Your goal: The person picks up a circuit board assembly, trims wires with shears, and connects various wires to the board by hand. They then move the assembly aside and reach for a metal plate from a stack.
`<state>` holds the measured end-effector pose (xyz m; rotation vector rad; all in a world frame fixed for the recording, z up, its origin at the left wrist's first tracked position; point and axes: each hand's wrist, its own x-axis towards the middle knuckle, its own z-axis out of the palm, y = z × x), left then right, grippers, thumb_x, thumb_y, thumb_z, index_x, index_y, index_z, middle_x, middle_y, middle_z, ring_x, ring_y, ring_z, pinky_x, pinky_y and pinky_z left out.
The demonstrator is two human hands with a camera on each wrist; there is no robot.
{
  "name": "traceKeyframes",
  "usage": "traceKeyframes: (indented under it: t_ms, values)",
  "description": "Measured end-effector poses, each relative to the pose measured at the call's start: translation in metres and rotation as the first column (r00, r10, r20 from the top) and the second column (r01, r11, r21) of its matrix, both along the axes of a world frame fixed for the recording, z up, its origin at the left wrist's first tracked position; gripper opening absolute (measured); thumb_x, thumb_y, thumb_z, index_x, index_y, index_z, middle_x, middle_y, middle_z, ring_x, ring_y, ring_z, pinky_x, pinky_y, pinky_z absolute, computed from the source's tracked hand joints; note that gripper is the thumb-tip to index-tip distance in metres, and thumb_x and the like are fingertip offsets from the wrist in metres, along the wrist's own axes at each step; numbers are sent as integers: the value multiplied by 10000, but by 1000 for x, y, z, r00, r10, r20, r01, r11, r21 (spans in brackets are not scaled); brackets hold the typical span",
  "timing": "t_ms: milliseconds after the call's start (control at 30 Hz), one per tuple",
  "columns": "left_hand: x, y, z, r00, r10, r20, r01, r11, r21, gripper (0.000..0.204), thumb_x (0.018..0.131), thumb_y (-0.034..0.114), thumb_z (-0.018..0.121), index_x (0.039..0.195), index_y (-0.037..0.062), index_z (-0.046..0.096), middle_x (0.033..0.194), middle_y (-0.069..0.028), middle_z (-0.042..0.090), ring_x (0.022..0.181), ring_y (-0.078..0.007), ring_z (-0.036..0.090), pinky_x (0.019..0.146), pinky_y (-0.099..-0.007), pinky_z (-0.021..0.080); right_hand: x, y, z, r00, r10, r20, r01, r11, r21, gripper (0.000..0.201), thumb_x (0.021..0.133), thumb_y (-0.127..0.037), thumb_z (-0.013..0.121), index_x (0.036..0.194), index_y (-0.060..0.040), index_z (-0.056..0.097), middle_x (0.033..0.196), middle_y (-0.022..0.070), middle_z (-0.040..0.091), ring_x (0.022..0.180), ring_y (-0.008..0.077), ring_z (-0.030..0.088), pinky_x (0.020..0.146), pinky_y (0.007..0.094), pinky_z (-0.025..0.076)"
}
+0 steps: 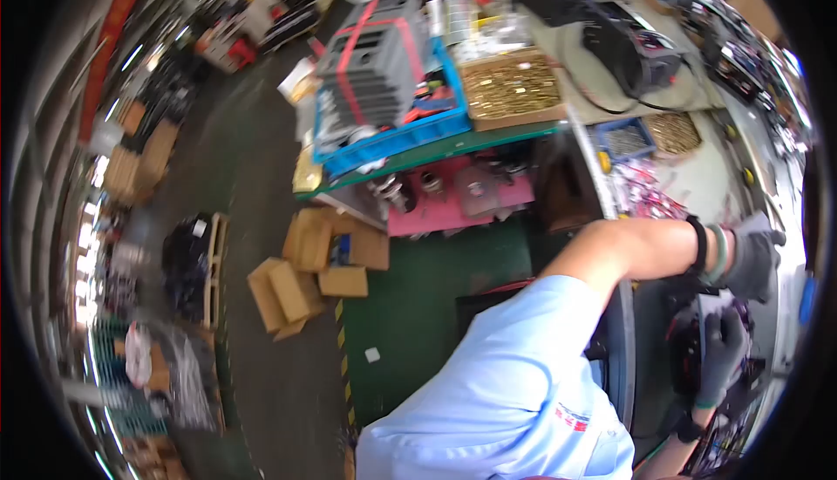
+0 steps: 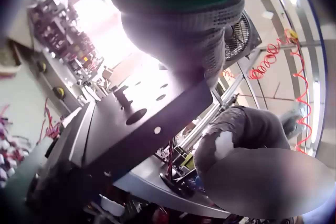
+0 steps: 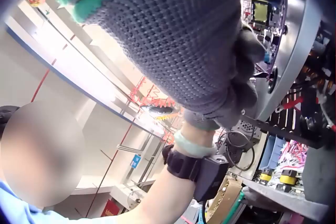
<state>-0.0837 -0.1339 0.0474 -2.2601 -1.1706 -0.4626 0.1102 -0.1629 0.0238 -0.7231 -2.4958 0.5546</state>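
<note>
Gripping perforated metal panel point(image 2: 178, 112) with left hand point(image 1: 755, 269) | panel slanting above workbench point(image 1: 711, 157) at right, wires point(image 1: 647, 192) lying left of it | right hand point(image 1: 722, 356) sitting nearer, over dark equipment point(image 1: 685, 349); cannot tell whether it is holding anything

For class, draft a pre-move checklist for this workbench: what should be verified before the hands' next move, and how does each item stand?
1. Gloves worn: ok; the left hand and right hand both wear gray gloves.
2. Left hand on the metal panel: ok, it meets the panel's edge; how firmly it grips is hidden.
3. Right hand's hold: cannot tell; the views do not settle what its fingers hold.
4. Right glove intact: cannot tell; a white patch shows, perhaps wear.
5. Left wrist bare of bangles: not ok, a pale green bangle is on it.
6. Loose wires put away: not ok, they lie piled on the bench.
</note>
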Motion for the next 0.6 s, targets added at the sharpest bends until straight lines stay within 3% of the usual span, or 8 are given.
traceKeyframes:
  t_ms: [67, 167, 200, 233, 300, 433, 500, 600]
  values:
    - [-1, 19, -20, 984, -169, 57, 156, 969, 192, 56, 718, 276, 638, 736, 288, 690, 728, 28, 627, 873, -214, 654, 1032, -510, 417, -4, -21, 19, 996, -83, -12, 83, 996, 32, 148, 852, -42, 683, 959, 54, 647, 865, 192, 653, 822, 334, 615, 795, 409, 478]
    - [0, 16, -9, 988, -16, 157, 57, 964, -261, 103, 693, 153, 632, 766, 146, 704, 754, -70, 674, 691, -267, 660, 653, -454, 520, -5, -29, 32, 999, -18, -31, 20, 997, 71, 197, 743, -49, 721, 939, -29, 714, 981, 149, 651, 901, 335, 634, 834, 420, 500]
    - [-11, 20, -19, 853, -116, 509, 283, 922, -265, 82, 744, 154, 669, 812, 131, 709, 728, -80, 660, 680, -220, 653, 646, -394, 521, -7, -30, 28, 995, -39, -93, 56, 981, 185, 177, 721, -53, 724, 897, -53, 717, 955, 133, 636, 895, 337, 626, 820, 432, 500]
    - [-9, 13, -14, 688, 18, 725, 391, 833, -391, 69, 808, 147, 693, 861, 104, 700, 752, -64, 660, 685, -169, 633, 664, -330, 517, -3, -27, 18, 990, -80, -119, 103, 975, 198, 119, 706, -89, 732, 812, -51, 694, 927, 123, 631, 867, 327, 622, 780, 445, 491]
    - [-11, 13, -22, 442, -89, 893, 609, 761, -225, 34, 852, 79, 689, 884, 68, 691, 808, -66, 683, 725, -124, 624, 684, -302, 524, 1, -20, 9, 985, -135, -109, 164, 932, 323, 106, 681, -128, 741, 742, -74, 673, 886, 103, 626, 837, 306, 615, 728, 433, 478]
    - [-13, 1, -10, 483, -9, 876, 602, 730, -324, 129, 874, 8, 624, 966, 30, 712, 926, -51, 679, 883, -142, 617, 826, -292, 490, -4, -23, 2, 970, -236, -62, 243, 899, 364, 65, 676, -168, 717, 686, -124, 669, 805, 56, 599, 805, 254, 611, 701, 404, 468]
    - [-11, -4, -13, 381, 101, 919, 615, 714, -334, 151, 874, 7, 631, 988, 39, 724, 986, -49, 671, 919, -147, 617, 848, -292, 484, -10, -24, 5, 974, -225, -36, 218, 873, 437, 74, 718, -188, 687, 767, -133, 687, 790, 40, 586, 802, 234, 614, 713, 401, 471]
    - [-12, -8, -15, 405, 174, 897, 574, 715, -398, 157, 887, 6, 631, 1006, 49, 723, 973, -27, 642, 909, -136, 608, 819, -281, 490, -18, -23, 5, 976, -214, 23, 175, 853, 492, 186, 760, -177, 660, 926, -97, 680, 804, 25, 590, 814, 217, 623, 732, 398, 472]
